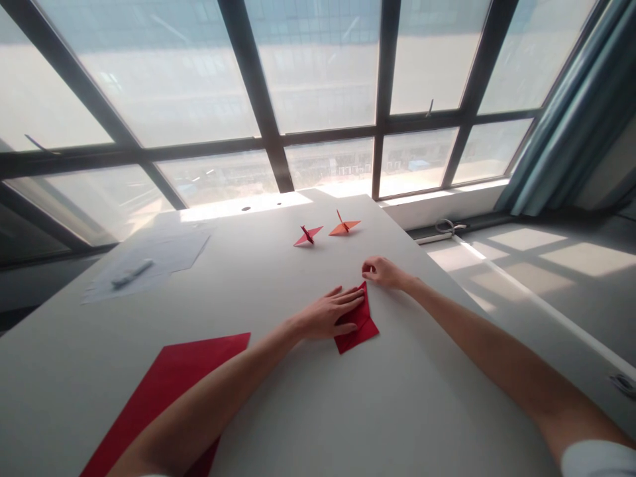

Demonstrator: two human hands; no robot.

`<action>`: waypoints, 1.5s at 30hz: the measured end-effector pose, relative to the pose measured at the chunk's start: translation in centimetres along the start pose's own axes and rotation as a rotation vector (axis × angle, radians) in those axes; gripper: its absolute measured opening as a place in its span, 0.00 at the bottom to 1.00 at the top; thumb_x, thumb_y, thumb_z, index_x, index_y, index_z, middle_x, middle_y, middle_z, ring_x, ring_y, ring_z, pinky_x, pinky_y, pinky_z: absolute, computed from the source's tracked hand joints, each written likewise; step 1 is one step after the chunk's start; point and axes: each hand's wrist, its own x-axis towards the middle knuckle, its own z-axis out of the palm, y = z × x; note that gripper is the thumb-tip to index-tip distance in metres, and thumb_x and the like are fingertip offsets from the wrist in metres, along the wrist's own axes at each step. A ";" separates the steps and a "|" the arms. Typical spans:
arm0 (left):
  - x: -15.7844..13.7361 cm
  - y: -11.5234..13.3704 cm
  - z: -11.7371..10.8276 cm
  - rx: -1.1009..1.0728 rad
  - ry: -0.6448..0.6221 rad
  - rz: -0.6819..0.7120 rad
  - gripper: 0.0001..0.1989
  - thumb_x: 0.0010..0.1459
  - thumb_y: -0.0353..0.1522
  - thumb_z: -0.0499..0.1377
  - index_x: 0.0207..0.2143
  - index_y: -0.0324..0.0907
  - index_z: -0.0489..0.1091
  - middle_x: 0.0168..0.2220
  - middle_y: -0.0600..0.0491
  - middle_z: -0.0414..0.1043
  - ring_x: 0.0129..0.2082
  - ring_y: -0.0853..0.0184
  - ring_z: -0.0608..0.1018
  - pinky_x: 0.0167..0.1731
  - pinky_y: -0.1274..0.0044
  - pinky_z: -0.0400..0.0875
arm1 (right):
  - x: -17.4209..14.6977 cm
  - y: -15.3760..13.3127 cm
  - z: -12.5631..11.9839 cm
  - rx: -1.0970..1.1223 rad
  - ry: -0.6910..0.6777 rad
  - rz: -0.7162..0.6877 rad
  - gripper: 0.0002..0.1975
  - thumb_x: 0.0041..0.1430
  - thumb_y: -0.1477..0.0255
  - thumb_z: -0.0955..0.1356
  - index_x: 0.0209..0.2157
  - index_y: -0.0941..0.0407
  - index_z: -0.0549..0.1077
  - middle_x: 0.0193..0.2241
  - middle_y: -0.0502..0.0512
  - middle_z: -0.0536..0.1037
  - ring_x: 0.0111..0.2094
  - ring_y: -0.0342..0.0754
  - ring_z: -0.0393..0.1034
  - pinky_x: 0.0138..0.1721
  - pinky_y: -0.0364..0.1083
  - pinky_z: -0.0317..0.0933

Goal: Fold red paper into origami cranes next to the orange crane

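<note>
A folded piece of red origami paper (365, 330) lies on the white table, its narrow tip pointing away from me. My left hand (332, 313) rests flat on its left side, fingers stretched out and pressing it down. Just beyond the tip, my right hand (383, 271) hovers or rests with its fingers curled together; whether anything is pinched in them is hidden. Farther back stand two paper cranes, a red one (308, 236) and an orange one (344, 226).
A large sheet of red paper (163, 384) lies at the left, partly under my left forearm. White papers (183, 248) with a whitish, blurred object (133, 273) on them are at the back left. Windows line the table's far side; the table's right edge drops to the floor.
</note>
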 end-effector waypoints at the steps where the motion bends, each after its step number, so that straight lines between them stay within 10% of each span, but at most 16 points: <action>1: 0.0 0.0 0.0 0.004 -0.003 0.005 0.36 0.63 0.42 0.57 0.69 0.54 0.45 0.69 0.52 0.47 0.69 0.59 0.52 0.68 0.64 0.39 | -0.3 0.0 0.0 -0.009 0.043 0.018 0.08 0.59 0.74 0.67 0.35 0.57 0.79 0.33 0.56 0.78 0.34 0.48 0.70 0.40 0.45 0.62; 5: 0.0 0.1 -0.1 0.040 -0.028 0.003 0.36 0.64 0.44 0.55 0.70 0.52 0.43 0.70 0.51 0.45 0.69 0.60 0.51 0.68 0.65 0.37 | -2.7 -0.4 0.0 -0.057 0.160 -0.063 0.18 0.59 0.81 0.62 0.45 0.54 0.79 0.39 0.57 0.76 0.43 0.50 0.69 0.48 0.48 0.62; 11: 0.0 0.0 0.0 0.036 -0.022 0.001 0.36 0.64 0.45 0.54 0.70 0.53 0.43 0.70 0.51 0.46 0.69 0.60 0.52 0.68 0.65 0.38 | -5.4 -1.3 -0.1 -0.191 -0.033 -0.239 0.30 0.55 0.87 0.62 0.51 0.43 0.76 0.43 0.54 0.73 0.46 0.51 0.64 0.49 0.49 0.60; 24: 0.1 -0.3 0.2 0.140 -0.068 0.011 0.36 0.66 0.45 0.51 0.70 0.51 0.39 0.70 0.52 0.41 0.70 0.60 0.49 0.68 0.64 0.38 | -5.1 -1.3 0.6 -0.309 0.106 -0.013 0.21 0.62 0.80 0.63 0.52 0.48 0.76 0.48 0.57 0.72 0.49 0.53 0.62 0.52 0.52 0.56; 45: 0.0 -0.1 0.2 0.126 -0.008 0.020 0.36 0.64 0.43 0.54 0.69 0.48 0.45 0.69 0.49 0.47 0.69 0.60 0.54 0.68 0.65 0.40 | -5.8 -1.6 0.2 -0.232 0.048 -0.177 0.25 0.60 0.83 0.63 0.52 0.45 0.76 0.42 0.54 0.74 0.44 0.51 0.63 0.49 0.50 0.60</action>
